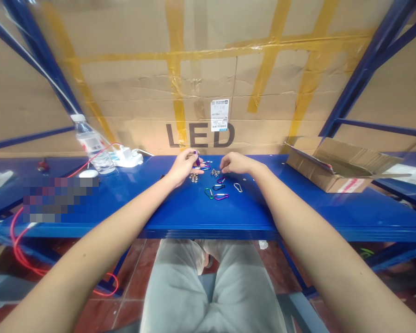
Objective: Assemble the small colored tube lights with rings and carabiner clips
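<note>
My left hand (183, 167) is closed, with thumb and fingers holding a purple carabiner (197, 160) upright. Just below its fingers lies a cluster of small brass-coloured metal pieces (193, 177). My right hand (235, 163) is bent downward with its fingertips drawn together beside a pile of small silvery metal pieces (215, 173); whatever is between them is too small to make out. Nearer to me rest a green carabiner (208, 193), a pink one (221, 197), a black one (218, 187) and a silver one (238, 187). More carabiners (204, 166) lie behind the left fingers, partly hidden.
The blue table (194, 212) backs onto a big taped carton (131, 106). An open cardboard box (339, 166) stands at right. On the left are a water bottle (95, 147), a white power strip (126, 157), a red cable (15, 240) and a blurred-out patch.
</note>
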`<state>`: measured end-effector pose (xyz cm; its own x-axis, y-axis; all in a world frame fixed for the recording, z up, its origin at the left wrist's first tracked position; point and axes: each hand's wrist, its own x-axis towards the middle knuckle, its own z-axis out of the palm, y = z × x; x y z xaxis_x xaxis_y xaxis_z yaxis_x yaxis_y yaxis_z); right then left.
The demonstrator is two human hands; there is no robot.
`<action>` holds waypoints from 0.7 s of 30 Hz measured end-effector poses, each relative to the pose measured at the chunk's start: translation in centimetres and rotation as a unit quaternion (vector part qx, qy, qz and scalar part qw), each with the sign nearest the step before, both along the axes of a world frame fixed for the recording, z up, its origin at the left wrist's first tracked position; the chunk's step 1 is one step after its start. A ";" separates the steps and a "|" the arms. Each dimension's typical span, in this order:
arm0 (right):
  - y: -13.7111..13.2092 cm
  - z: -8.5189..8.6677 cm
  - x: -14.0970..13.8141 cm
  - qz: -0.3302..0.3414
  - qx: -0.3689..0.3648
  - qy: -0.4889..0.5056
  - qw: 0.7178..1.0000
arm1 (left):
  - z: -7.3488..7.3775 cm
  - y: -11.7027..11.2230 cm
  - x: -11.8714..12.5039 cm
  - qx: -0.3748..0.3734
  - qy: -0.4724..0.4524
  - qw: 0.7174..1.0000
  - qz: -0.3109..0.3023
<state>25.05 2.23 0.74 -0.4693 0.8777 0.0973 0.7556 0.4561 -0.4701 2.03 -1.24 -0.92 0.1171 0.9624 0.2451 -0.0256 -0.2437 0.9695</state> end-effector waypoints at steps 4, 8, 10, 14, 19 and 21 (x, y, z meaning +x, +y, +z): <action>-0.1 -0.9 -0.9 0.012 0.003 -0.005 1.000 | -0.4 0.0 0.0 0.016 0.000 1.000 -0.022; -0.2 -1.1 -1.5 0.011 0.005 -0.024 1.000 | -0.6 0.0 -0.1 0.032 0.030 0.998 -0.034; -0.3 -0.8 -1.3 -0.002 0.018 -0.020 1.000 | -0.6 -0.1 -0.1 0.040 0.058 0.997 -0.033; -0.8 0.5 -1.2 -0.031 0.052 0.157 0.986 | -0.6 -0.3 -0.1 0.073 0.144 0.987 -0.020; -2.2 1.5 -2.8 0.031 0.064 0.298 0.952 | -1.0 -0.3 -0.2 0.136 0.215 0.967 -0.002; -2.4 1.2 -3.3 0.055 0.067 0.282 0.956 | -1.2 -0.1 -0.4 0.171 0.238 0.956 0.005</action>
